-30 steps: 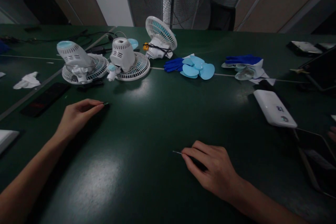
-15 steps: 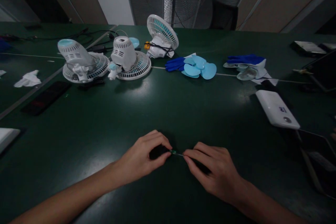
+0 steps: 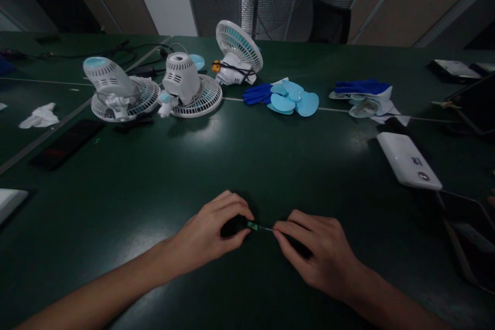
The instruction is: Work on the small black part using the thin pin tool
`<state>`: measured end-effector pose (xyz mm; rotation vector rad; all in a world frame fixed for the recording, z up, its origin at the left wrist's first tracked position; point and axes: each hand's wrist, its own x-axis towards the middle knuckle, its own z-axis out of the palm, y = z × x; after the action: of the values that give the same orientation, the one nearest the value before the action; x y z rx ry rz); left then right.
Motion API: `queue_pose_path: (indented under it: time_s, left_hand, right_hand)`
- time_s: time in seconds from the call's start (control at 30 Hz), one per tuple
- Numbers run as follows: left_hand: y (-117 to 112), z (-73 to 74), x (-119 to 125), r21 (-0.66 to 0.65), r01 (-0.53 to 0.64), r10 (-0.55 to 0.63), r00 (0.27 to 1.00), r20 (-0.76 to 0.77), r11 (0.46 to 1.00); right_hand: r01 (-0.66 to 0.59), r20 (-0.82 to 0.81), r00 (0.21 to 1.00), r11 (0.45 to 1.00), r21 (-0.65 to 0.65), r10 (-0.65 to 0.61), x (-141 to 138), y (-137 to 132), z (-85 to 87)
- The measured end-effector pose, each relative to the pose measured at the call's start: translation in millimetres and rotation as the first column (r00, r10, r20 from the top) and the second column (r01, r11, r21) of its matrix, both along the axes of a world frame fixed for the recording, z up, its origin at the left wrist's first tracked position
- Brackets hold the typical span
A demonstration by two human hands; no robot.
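Note:
Low over the green table, my left hand [image 3: 216, 227] is closed in a pinch, thumb and forefinger on a tiny green circuit board [image 3: 253, 226]. From the board's right side a thin, pale wire-like piece [image 3: 266, 229] runs to my right hand [image 3: 319, 247]. The thumb and forefinger of that hand are pressed together on its far end. Whether this thin piece is a wire or a metal lead is too small to tell, and its end is hidden by the fingertips.
Beyond my hands lie several white desk fans [image 3: 183, 85] and a light-blue fan blade [image 3: 294, 98] beside blue gloves [image 3: 257, 94]. More gloves [image 3: 361, 88] and a white device [image 3: 409, 160] are at right. A dark phone-like slab [image 3: 65, 144] and crumpled tissue [image 3: 39, 116] lie left.
My right hand has shifted slightly to the right. More of the green board now shows at my left fingertips, its face turned more toward me.

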<state>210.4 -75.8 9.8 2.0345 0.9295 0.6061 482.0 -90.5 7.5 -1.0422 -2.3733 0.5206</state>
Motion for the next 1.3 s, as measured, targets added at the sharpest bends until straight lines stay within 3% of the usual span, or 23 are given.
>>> queue_pose_path:
  time_s: [0.5, 0.8, 1.3]
  left_hand:
    - [0, -2.5, 0, 0.01, -0.001, 0.002, 1.0, -0.008, 1.0]
    - [1, -2.5, 0, 0.016, 0.039, -0.038, 0.998, -0.052, 0.999]
    - [1, -2.6, 2, 0.046, 0.049, -0.046, 0.997, -0.069, 0.998]
  right_hand:
    - [-0.021, 0.022, 1.0, 1.0, 0.018, 0.021, -3, 0, -0.6]
    - [0.045, -0.146, 0.988, 0.998, -0.033, -0.049, -9, 3, 2.9]
    - [-0.018, 0.026, 1.0, 0.996, 0.091, 0.016, -17, -1, -3.5]
